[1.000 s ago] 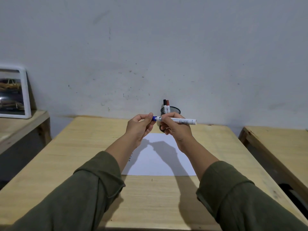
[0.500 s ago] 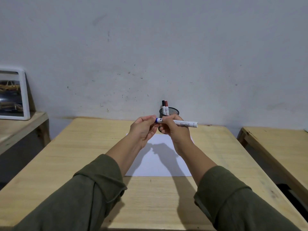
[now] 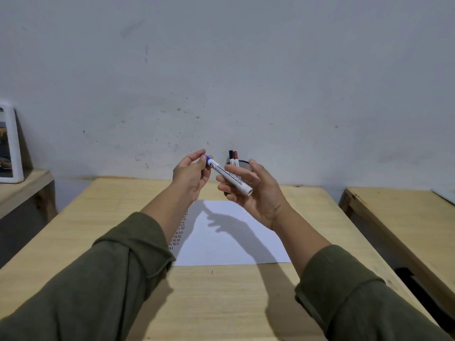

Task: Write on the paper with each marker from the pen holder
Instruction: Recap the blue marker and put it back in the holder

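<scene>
Both hands are raised above the white paper (image 3: 229,239), which lies on the wooden table (image 3: 98,232). A white marker with a blue cap (image 3: 227,175) lies tilted across the fingers of my right hand (image 3: 256,193), palm turned up. My left hand (image 3: 192,174) pinches the blue cap end between thumb and fingers. Behind my hands stands the black mesh pen holder (image 3: 242,164) with a black-capped marker (image 3: 231,157) and a red-capped marker (image 3: 236,158) upright in it. Rows of short dark marks (image 3: 179,232) run along the paper's left edge.
A second wooden table (image 3: 403,222) stands to the right across a narrow gap. At the left, a white-framed picture (image 3: 11,146) leans on a lower wooden shelf (image 3: 22,190). A pale wall rises right behind the table.
The marker has turned from level to slanting, cap end up and left. My right hand has rolled palm up and loosened; my left hand has risen, still pinching the cap.
</scene>
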Tool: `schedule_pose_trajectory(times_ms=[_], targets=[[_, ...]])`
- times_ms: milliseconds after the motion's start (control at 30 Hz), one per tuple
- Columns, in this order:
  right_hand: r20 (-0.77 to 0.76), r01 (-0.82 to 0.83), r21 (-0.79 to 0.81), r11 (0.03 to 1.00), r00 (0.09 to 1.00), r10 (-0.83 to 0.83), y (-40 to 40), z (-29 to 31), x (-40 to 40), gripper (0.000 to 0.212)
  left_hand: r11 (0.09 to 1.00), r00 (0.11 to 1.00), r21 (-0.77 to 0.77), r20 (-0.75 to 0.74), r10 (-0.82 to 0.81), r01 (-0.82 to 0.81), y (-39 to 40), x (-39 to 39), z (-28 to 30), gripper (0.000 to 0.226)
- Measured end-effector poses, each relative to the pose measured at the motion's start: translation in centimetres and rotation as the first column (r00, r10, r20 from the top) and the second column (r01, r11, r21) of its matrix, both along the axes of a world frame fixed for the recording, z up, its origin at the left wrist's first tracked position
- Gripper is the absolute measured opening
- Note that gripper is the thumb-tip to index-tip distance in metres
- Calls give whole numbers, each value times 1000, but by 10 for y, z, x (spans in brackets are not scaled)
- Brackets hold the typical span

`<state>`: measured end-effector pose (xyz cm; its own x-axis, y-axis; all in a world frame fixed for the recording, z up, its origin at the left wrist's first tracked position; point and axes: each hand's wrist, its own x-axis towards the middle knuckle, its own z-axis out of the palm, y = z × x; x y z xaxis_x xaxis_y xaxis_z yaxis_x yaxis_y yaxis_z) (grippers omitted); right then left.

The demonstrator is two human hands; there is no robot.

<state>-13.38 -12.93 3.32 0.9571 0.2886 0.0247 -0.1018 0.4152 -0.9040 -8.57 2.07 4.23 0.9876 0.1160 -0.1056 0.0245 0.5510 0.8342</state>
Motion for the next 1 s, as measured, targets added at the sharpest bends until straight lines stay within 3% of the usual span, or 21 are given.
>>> schedule_pose_trajectory(times_ms=[133,200,300,400,467,600,1000], targets=[[101,77,-199,977,993,-58,-6,0,17,11,967,991,244,92,-100,75,-16,12,10,19],[114,102,-250,963,991,-75,-12,2,30,12,949,986,303,113,-124,85,-23,21,15,24],[170,193,-312,930,975,-145,-23,7,55,30,894,987,445,113,-112,51,-27,44,10,30],[287,334,-455,826,933,-219,-34,15,82,64,712,994,702,80,-72,-4,-25,61,-4,35],[361,404,-523,750,903,-234,-39,20,101,80,625,996,781,52,-75,6,-24,70,-14,42],[505,508,-605,613,840,-198,-38,21,136,95,517,994,854,8,-110,50,-26,85,-31,52],[549,535,-780,323,834,-56,-38,-9,178,77,414,982,906,-6,-191,86,-23,106,-48,51]])
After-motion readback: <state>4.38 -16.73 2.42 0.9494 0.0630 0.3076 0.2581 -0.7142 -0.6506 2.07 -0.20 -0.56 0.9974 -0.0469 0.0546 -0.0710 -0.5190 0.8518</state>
